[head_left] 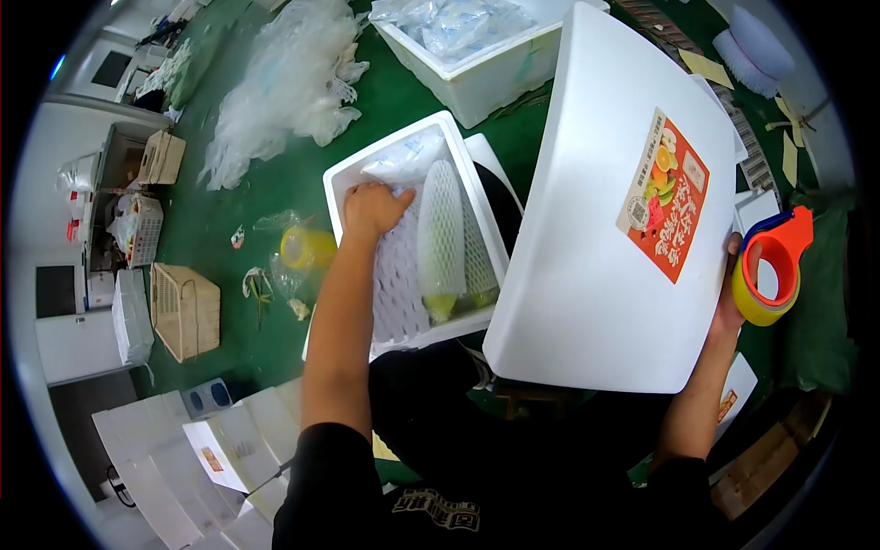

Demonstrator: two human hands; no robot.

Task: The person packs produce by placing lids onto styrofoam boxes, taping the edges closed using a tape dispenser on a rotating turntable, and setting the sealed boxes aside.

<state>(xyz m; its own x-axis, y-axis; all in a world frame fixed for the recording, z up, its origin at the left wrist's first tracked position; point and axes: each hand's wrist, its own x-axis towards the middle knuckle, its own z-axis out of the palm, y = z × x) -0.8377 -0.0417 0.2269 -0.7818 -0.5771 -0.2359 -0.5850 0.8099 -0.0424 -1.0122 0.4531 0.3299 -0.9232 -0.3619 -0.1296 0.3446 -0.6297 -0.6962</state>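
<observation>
My left hand (371,210) reaches inside a white foam box (470,174), its thumb apart from the fingers, pressing on a pale foam net sheet (396,266). Beside it lie long green produce pieces in white foam nets (442,234), probably melons or gourds, and a clear ice pack (403,156) sits at the far end. My right hand (727,298) grips the edge of a large white foam lid (587,238) and an orange tape dispenser (779,261) with a yellow roll. The lid stands tilted, its red fruit label facing me.
Another foam box (467,92) full of ice packs stands beyond. Clear plastic bags (284,82) and a yellow tape roll (308,247) lie on the green floor. A beige crate (185,312) and stacked white foam boxes (165,458) are at left; a white brush-like object (753,50) is far right.
</observation>
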